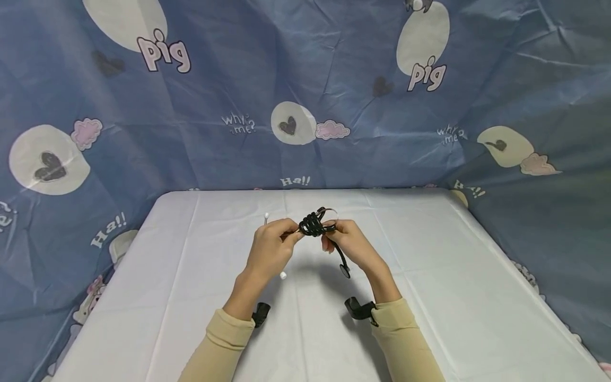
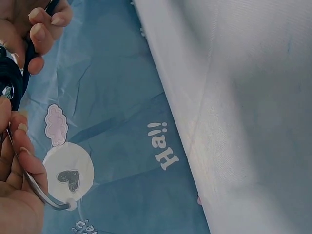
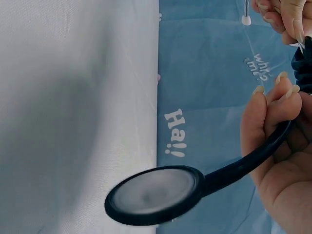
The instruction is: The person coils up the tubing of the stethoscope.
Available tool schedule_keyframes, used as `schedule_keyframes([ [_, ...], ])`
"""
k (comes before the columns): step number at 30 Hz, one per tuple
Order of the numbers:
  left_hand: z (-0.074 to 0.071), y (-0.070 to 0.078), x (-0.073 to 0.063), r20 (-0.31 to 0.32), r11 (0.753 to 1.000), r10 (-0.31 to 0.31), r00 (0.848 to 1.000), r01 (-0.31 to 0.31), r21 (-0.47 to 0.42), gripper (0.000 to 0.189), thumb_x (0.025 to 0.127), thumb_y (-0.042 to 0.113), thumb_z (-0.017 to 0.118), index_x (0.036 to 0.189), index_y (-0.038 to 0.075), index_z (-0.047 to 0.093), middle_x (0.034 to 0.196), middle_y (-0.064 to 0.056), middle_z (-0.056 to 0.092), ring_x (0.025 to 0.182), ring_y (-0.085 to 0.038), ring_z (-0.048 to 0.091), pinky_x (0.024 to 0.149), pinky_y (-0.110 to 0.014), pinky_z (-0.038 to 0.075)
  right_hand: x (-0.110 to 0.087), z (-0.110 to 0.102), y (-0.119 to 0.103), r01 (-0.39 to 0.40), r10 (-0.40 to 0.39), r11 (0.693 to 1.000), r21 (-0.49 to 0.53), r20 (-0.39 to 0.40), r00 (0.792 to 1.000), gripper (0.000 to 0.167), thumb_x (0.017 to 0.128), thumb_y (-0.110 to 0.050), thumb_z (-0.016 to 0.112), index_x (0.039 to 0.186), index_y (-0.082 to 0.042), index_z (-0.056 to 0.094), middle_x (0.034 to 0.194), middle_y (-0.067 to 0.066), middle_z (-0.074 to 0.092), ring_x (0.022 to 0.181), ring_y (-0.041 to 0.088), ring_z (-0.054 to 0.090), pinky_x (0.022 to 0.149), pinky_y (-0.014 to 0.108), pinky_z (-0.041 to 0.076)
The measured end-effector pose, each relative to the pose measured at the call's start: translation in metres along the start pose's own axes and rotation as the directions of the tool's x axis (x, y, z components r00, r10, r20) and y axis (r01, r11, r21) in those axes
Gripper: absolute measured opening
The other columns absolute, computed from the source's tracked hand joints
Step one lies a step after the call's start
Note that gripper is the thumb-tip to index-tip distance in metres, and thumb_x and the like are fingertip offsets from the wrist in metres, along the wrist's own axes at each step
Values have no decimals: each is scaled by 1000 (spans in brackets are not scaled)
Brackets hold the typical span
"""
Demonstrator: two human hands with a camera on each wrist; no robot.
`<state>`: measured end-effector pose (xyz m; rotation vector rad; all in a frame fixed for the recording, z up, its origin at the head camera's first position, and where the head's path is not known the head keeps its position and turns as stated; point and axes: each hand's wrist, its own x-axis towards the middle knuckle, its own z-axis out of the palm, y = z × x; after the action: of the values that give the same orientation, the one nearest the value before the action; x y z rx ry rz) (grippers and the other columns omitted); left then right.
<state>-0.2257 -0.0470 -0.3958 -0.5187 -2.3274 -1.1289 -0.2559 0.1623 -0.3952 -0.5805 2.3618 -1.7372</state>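
Note:
Both hands hold a stethoscope above the table, its black tubing (image 1: 312,225) wound in several tight turns between them. My left hand (image 1: 272,246) grips the metal ear tubes at the left end of the coil. White ear tips (image 1: 283,275) stick out on either side of that hand, and one metal ear tube (image 2: 36,187) curves out below the fingers in the left wrist view. On the other side, my right hand (image 1: 355,244) pinches the coil's right end. From under its fingers the tubing runs down to the round chestpiece (image 3: 151,195), which hangs free with its flat face showing.
A white cloth covers the table (image 1: 229,329). Behind and beside it hangs a blue printed sheet (image 1: 305,63). Each wrist wears a black camera mount (image 1: 359,309) next to a beige sleeve (image 1: 410,339).

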Motion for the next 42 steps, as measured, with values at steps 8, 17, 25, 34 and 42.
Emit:
schedule_keyframes([
  [8, 0, 0, 0, 0, 999, -8, 1000, 8, 54, 9, 86, 17, 77, 79, 19, 71, 74, 6, 66, 65, -7, 53, 62, -27, 45, 1, 2, -2, -28, 28, 999, -16, -1, 1000, 24, 98, -3, 45, 104, 4, 67, 67, 7, 62, 60, 16, 57, 64, 33, 53],
  [17, 0, -2, 2, -19, 995, 23, 1000, -21, 99, 10, 86, 15, 76, 79, 18, 70, 75, 6, 66, 65, -7, 54, 62, -28, 46, 0, 3, -6, -40, 40, 999, -23, -3, 999, 26, 94, -1, 46, 111, 6, 65, 68, 7, 63, 60, 15, 58, 65, 34, 54],
  [25, -3, -5, 2, -25, 996, -14, 1000, 17, 90, 8, 86, 16, 76, 80, 19, 71, 75, 6, 67, 65, -8, 54, 62, -27, 46, -3, 3, -8, -78, 78, 997, -20, -22, 997, 24, 99, -11, 51, 95, 1, 71, 63, 7, 61, 55, 15, 56, 58, 28, 51],
  [34, -8, -13, 3, -28, 995, -40, 999, 42, 96, 7, 87, 17, 75, 81, 19, 71, 75, 4, 68, 62, -9, 53, 60, -27, 44, -3, 3, -6, -37, 38, 997, -72, 9, 999, 24, 99, -15, 53, 99, -2, 73, 65, 5, 62, 56, 15, 57, 59, 28, 50],
  [42, -17, -19, 3, -58, 990, -79, 995, 85, 111, 8, 87, 16, 75, 81, 17, 71, 73, 3, 67, 58, -10, 51, 58, -29, 42, -8, 2, -15, -34, 39, 990, -140, 33, 999, 19, 100, -16, 56, 101, -9, 74, 67, 6, 63, 60, 19, 59, 59, 30, 50],
])
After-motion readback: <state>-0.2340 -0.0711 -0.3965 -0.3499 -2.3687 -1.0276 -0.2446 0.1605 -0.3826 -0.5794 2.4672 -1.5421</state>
